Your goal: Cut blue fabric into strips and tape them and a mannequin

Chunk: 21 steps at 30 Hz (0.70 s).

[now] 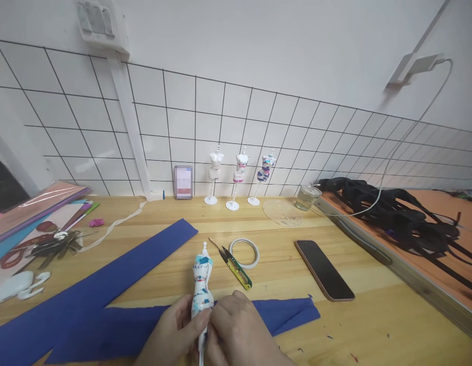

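Note:
A small white dress-form mannequin (202, 277), marked with teal, red and blue scraps, stands upright in my left hand (178, 325), its fingers wrapped round the lower body. Against the lower right side of the figure, my right hand (236, 325) is closed with fingers pinched together; whatever is between them is hidden. Beneath both hands lies a strip of dark blue crepe paper (285, 311). Just beyond them are yellow-green thread snips (236, 268) and a roll of double-sided tape (244, 253).
A longer blue paper strip (144, 259) crosses the left side. Three mannequins on stands (241, 173) line the back wall. A phone (325, 269) lies at right, a glass jar (308, 197) behind it. Keys (58, 244), earphones (20, 285) and coloured paper (33, 208) are at left.

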Tool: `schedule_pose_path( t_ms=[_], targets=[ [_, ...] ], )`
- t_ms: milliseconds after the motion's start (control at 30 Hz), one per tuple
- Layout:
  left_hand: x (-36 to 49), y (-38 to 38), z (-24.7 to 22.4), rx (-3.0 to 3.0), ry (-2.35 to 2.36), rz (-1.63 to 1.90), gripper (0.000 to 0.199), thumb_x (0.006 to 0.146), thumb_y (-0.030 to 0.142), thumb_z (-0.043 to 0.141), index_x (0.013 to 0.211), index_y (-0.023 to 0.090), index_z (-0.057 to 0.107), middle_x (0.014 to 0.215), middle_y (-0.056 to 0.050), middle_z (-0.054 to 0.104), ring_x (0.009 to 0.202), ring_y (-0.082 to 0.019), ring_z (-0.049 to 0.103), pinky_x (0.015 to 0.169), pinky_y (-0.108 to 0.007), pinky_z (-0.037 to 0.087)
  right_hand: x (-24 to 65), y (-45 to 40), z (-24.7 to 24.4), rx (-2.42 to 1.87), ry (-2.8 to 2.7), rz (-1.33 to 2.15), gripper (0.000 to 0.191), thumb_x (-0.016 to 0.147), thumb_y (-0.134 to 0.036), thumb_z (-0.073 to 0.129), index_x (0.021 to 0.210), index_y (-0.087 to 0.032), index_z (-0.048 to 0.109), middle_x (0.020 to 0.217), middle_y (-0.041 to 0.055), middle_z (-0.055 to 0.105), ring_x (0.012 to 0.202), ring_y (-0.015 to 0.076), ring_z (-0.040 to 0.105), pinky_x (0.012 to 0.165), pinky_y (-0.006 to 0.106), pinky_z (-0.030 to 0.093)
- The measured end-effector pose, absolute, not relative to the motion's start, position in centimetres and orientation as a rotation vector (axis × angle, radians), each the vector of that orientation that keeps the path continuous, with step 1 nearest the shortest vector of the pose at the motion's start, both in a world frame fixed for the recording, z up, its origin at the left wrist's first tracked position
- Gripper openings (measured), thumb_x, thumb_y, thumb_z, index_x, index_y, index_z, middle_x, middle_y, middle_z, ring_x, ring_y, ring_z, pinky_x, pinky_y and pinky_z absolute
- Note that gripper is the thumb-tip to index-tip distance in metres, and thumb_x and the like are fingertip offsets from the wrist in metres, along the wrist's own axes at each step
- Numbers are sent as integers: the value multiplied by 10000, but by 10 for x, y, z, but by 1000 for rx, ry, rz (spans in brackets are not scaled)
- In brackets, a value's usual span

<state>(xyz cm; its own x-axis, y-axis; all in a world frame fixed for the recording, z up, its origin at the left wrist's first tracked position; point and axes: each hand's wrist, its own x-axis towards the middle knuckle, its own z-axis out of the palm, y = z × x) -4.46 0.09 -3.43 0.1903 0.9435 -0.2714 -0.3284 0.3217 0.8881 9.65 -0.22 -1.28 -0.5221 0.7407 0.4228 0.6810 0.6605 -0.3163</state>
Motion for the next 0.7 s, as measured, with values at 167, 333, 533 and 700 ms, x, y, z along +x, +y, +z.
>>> schedule_pose_path(
  t_ms=[167, 333, 533, 700],
  targets=[
    [-44, -1, -26, 814, 949, 964, 369, 587, 446, 722, 750, 145, 583, 580, 15, 574, 481, -108, 498, 446, -228, 388, 94, -3, -12, -1196, -2243, 274, 107, 631, -100, 411, 565, -184, 423, 562, 1, 544, 529, 116, 467, 571, 237, 313],
    [-48, 0, -23, 764, 946, 907, 333, 629, 449, 694, 740, 166, 556, 530, 46, 519, 450, -87, 457, 485, -243, 407, 99, -2, -7, -1156, -2274, 497, 209, 792, -137, 329, 598, -191, 385, 574, -13, 505, 536, 96, 446, 551, 203, 316],
    [-45, -2, -21, 593, 831, 922, 306, 666, 405, 684, 789, 158, 550, 604, 35, 517, 515, -88, 489, 479, -224, 406, 98, -1, -9, -1159, -2260, 403, 272, 872, -279, 322, 650, -178, 443, 631, 13, 544, 593, 124, 478, 598, 231, 328],
    [-44, -4, -20, 590, 818, 931, 307, 678, 427, 666, 775, 164, 540, 607, 44, 509, 519, -76, 483, 474, -210, 403, 97, 0, -11, -1156, -2290, 267, 241, 851, -215, 328, 648, -180, 453, 611, 9, 544, 571, 127, 474, 589, 245, 309]
  ],
)
